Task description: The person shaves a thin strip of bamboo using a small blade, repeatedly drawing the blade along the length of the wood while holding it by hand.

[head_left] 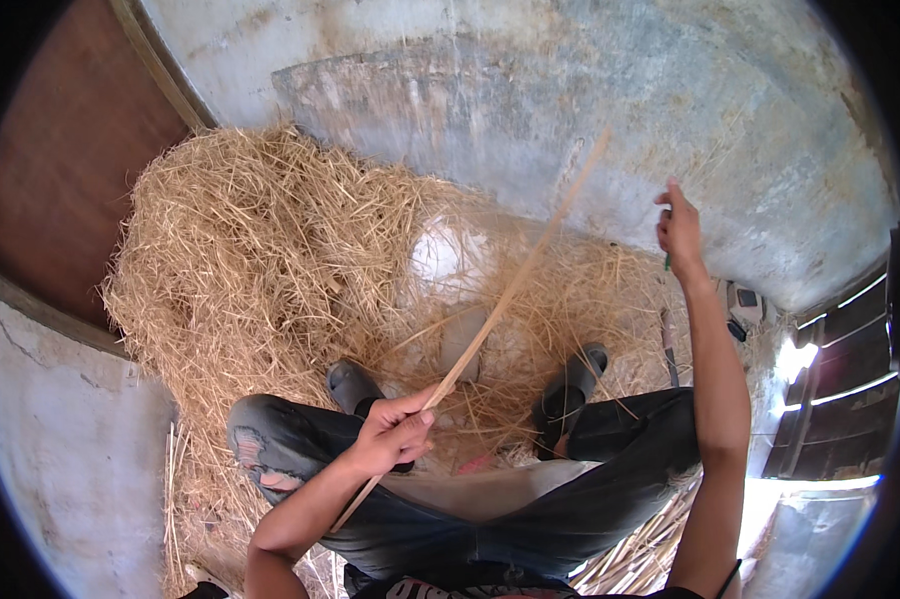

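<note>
My left hand (394, 435) is closed round a long, thin, pale bamboo strip (510, 290) near its lower end. The strip slants up to the right, its far tip before the wall, and its near end passes below my hand over my thigh. Off to the right, my right hand (680, 232) is raised apart from the strip, its index finger stretched out and the other fingers curled. A small green end of something shows beneath that hand; the rest of it is hidden in the fingers.
A big heap of straw-like shavings (250, 240) stands at the left by a brown panel (61, 150). A worn wall (450, 110) rises ahead. A tool with a handle (668, 339) lies on the right, near small dark objects (744, 299). More strips (645, 544) lie beside my right leg.
</note>
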A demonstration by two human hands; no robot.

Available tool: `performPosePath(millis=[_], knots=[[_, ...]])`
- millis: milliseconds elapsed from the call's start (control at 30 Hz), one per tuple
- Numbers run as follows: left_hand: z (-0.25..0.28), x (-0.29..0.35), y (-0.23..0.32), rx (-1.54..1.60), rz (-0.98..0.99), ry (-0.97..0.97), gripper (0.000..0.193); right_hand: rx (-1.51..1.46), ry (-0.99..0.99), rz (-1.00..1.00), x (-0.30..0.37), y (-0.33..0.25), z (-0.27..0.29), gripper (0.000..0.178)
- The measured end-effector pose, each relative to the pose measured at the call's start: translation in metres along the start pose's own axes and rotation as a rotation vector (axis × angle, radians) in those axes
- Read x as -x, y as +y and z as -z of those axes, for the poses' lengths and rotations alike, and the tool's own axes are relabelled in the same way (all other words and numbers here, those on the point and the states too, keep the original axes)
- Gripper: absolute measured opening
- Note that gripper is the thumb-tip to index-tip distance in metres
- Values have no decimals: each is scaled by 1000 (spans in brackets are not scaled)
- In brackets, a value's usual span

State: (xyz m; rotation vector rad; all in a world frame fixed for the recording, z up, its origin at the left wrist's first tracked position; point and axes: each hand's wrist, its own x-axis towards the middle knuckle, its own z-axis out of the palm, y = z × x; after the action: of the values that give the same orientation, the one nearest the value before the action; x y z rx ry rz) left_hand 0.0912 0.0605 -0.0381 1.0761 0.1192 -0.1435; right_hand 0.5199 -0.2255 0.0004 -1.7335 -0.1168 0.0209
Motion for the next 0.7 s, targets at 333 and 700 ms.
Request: performPosePath(millis=[333, 700], knots=[[-12, -16, -7, -10, 33, -46, 46, -215, -376, -65, 91, -54, -88, 32], [-15, -21, 4, 13, 21, 41, 47, 315, -698, 424, 182, -47, -121, 43]])
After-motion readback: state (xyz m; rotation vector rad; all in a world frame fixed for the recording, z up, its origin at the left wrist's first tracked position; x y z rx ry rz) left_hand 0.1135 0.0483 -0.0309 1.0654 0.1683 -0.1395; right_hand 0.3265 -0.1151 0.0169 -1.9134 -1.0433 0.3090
